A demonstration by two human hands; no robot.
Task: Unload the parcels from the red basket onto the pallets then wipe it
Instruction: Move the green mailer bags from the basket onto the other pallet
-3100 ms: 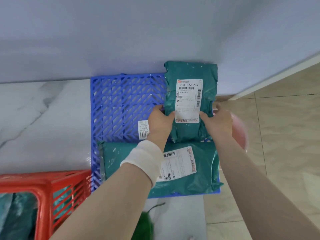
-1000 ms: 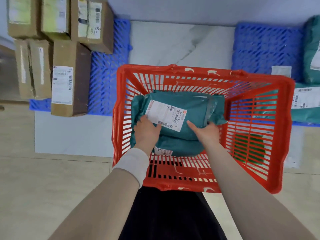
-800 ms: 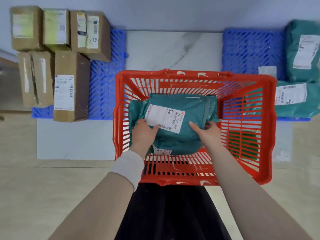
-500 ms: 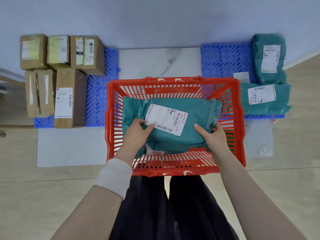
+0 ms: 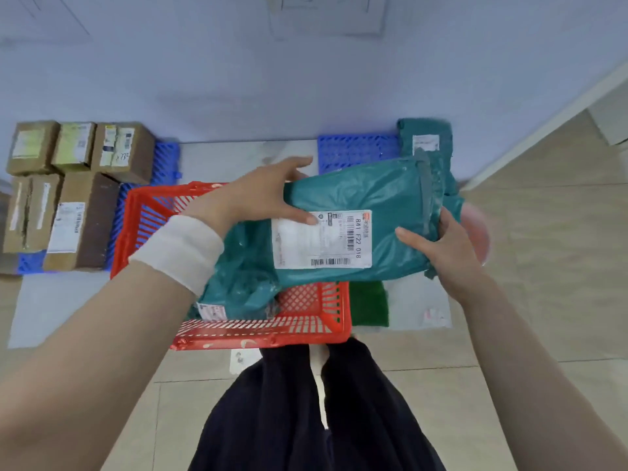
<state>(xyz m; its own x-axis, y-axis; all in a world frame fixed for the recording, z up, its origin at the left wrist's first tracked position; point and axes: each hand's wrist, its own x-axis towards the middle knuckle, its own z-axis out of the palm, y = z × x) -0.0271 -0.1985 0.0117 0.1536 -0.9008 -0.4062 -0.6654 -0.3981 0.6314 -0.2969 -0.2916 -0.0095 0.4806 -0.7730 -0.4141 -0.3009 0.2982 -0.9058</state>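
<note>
A teal plastic parcel [image 5: 360,195] with a white label hangs in the air over the right side of the red basket [image 5: 261,334]. My left hand [image 5: 261,195] grips its left end, my right hand [image 5: 441,246] its right end. Another teal parcel [image 5: 244,283] still lies in the basket under my left wrist. The right blue pallet [image 5: 356,153] lies beyond the held parcel, with a teal parcel [image 5: 424,137] at its far right corner. The rest of that pallet is hidden.
The left blue pallet [image 5: 168,158] holds several brown cardboard boxes [image 5: 81,219]. A green cloth [image 5: 368,304] lies on the floor right of the basket. A pink bowl [image 5: 481,229] shows behind my right hand. The wall runs along the back.
Both hands took the top teal parcel in the basket, lifted it out and carried it up and to the right. The view swung back toward the right pallet.
</note>
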